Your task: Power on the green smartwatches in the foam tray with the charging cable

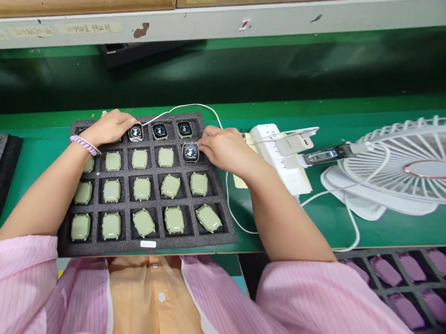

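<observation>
A dark foam tray (104,248) holds several pale green square smartwatches, most of them lying face down in their compartments. In the back row, the fingers of my left hand (112,127) are closed at the left edge of a smartwatch with a lit screen (135,131). A white cable (181,105) runs from beside that watch over to the right. My right hand (224,145) pinches the right edge of another lit smartwatch (190,152) in the second row. Between them, two more watches (159,130) lie face up with lit screens. My left fingertips are partly hidden.
Right of the tray are a white power strip (295,180) with a plugged-in charger (295,143), a small meter (324,155) and a white fan (408,166). Another watch tray (1,190) stands left; purple watches (386,271) lie lower right. A shelf edge (218,25) crosses above.
</observation>
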